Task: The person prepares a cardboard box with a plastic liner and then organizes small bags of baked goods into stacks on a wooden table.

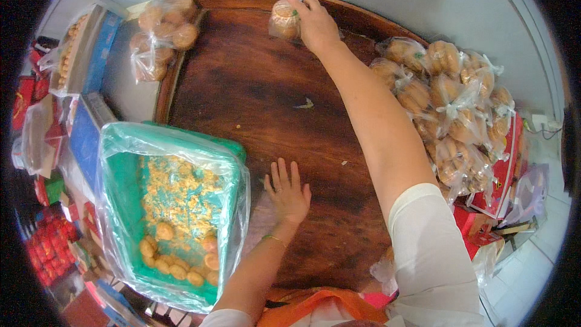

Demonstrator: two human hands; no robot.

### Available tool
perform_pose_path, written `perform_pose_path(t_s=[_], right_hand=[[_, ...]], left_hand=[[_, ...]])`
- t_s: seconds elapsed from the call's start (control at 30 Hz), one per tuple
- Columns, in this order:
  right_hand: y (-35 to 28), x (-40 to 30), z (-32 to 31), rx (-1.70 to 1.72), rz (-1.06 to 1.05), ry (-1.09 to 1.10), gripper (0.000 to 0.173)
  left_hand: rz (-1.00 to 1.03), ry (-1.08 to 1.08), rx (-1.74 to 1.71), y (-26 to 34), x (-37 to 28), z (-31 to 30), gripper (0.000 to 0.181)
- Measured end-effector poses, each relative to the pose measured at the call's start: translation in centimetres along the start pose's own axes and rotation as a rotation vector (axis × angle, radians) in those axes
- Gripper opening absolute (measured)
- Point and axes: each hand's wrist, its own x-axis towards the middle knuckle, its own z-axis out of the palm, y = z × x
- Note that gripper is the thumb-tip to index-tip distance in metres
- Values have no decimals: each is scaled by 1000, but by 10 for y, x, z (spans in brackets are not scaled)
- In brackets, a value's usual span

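At the far edge of the dark wooden table (pixel 254 81), my right hand (pixel 317 22) grips a clear plastic bag of round baked goods (pixel 284 20). A bit of green shows on that bag. My left hand (pixel 288 193) lies palm down on the wood with fingers spread, holding nothing. To its left stands a green plastic crate (pixel 122 200) lined with clear plastic film. Several round golden pastries (pixel 177 271) sit along its near side, and crumbs and flakes (pixel 181 195) cover much of its bottom.
Tied bags of baked goods (pixel 454 104) are heaped at the right, by a red box (pixel 504 181). More bagged pastries (pixel 168 32) rest beyond the table's left rim. A blue-sided carton (pixel 102 50) stands farther left. A small plastic scrap (pixel 305 103) lies mid-table.
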Motion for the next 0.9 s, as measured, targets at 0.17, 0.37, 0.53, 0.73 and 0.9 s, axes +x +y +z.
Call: perform_pose_path(t_s=[0.17, 0.37, 0.53, 0.73, 0.9], right_hand=[[12, -51, -79, 85, -88, -7, 66], [48, -183, -242, -491, -10, 287, 81], [118, -238, -273, -199, 306, -57, 87], [139, -245, -251, -306, 245, 28, 81], [106, -226, -258, -244, 207, 203, 78]], left_hand=[[-7, -24, -1, -2, -1, 2, 80], [-18, -59, 55, -4, -2, -6, 74], [13, -32, 57, 0, -1, -8, 72], [23, 12, 42, 0, 0, -6, 76], [14, -25, 22, 1, -2, -6, 74]])
